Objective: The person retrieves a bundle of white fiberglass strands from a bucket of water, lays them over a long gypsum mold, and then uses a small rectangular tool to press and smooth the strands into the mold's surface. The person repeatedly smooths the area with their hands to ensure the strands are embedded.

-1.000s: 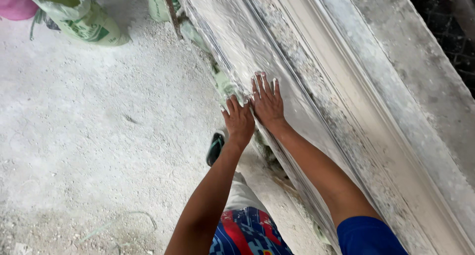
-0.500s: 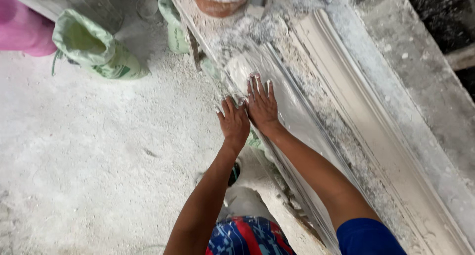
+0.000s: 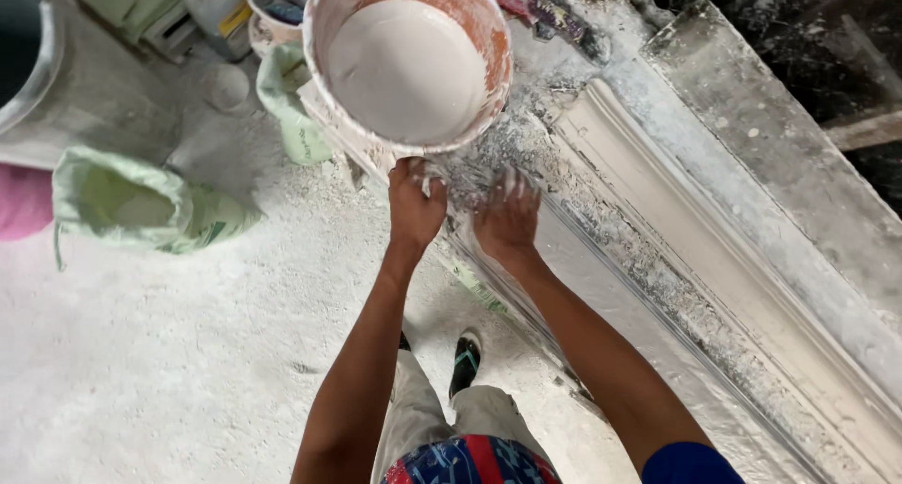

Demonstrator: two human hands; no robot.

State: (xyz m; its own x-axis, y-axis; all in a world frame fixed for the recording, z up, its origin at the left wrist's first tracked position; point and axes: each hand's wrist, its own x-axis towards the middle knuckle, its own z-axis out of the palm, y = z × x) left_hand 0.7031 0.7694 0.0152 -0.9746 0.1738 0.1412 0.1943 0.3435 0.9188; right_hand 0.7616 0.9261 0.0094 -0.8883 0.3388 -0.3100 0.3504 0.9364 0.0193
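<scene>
The left hand rests against the near rim of a big round bucket, its fingers curled loosely at the rim's underside; whether they actually clamp the edge cannot be told, since the fingertips are hidden against the rim. The bucket stands at the far end of the long counter, orange-stained on its inner wall and nearly full of smooth, pale wet plaster.

The right hand lies just beside the left one, flat on the counter with its fingers spread open and holding nothing (they are blurred and dusted white). It presses on a glossy, wet strip of the long plaster moulding, which runs diagonally from the bucket towards the lower right, with a raised, ribbed profile along its far side and crumbled white scraps beside it.

On the dusty white floor a pale green sack lies open well to the left of the hands, and a second green sack leans near the bucket. A pink object shows at the left edge, partly cut off. Behind the sacks stands a white plastic jug. Below the arms, a foot in a dark sandal stands on the floor beside the counter.
</scene>
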